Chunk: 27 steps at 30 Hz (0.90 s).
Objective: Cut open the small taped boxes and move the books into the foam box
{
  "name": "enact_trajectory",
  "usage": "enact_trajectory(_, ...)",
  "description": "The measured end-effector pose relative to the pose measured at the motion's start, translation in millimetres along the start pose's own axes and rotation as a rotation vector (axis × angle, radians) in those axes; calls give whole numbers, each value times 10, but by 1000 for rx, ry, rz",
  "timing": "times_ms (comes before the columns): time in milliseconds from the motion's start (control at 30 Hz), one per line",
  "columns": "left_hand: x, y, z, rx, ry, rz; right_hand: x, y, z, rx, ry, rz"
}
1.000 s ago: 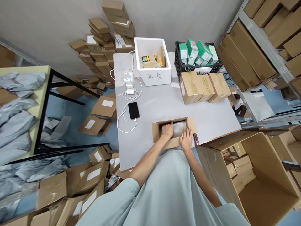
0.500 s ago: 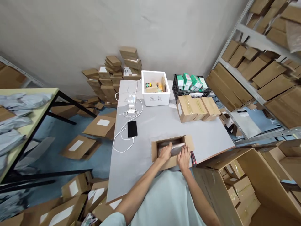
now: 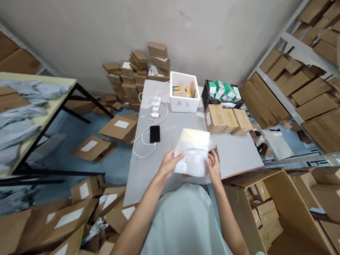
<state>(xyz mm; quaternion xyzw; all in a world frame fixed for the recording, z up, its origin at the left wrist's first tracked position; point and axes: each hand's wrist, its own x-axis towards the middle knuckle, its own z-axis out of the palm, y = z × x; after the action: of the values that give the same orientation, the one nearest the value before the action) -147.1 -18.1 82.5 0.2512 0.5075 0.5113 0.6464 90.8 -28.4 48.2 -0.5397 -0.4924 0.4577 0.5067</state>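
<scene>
A flat, whitish packet (image 3: 195, 152) in cloudy, see-through plastic, pale yellow along its top, is held up between my two hands. My left hand (image 3: 170, 163) grips its left edge, thumb on the front. On its right edge my right hand (image 3: 213, 164) closes the same way. What lies inside the plastic is blurred. Behind and under the packet is the open cardboard box (image 3: 216, 153), mostly hidden; only bits of its brown flaps show.
On the grey table (image 3: 170, 138) are a phone (image 3: 154, 134) on a white cable, a white foam box (image 3: 184, 104), taped cartons (image 3: 215, 118) and a black crate (image 3: 205, 97) of green-and-white boxes. A large open carton (image 3: 297, 202) stands at right. Boxes (image 3: 90, 148) litter the floor at left.
Both hands have come up out of the cardboard box, and the packet is now raised above it, facing me. My view has shifted slightly.
</scene>
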Motion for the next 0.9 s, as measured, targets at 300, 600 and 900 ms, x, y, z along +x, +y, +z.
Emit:
enact_trajectory(300, -360, -122, -109, -63, 61, -64, -47, -306, 243, 77, -68, 132)
enact_trajectory(600, -467, -240, -85, -120, 17, -65, -115, -378, 106, -90, 74, 142)
enact_trajectory(900, -475, -335, 142, -91, 77, 33, -453, -837, 221, -436, 25, -417)
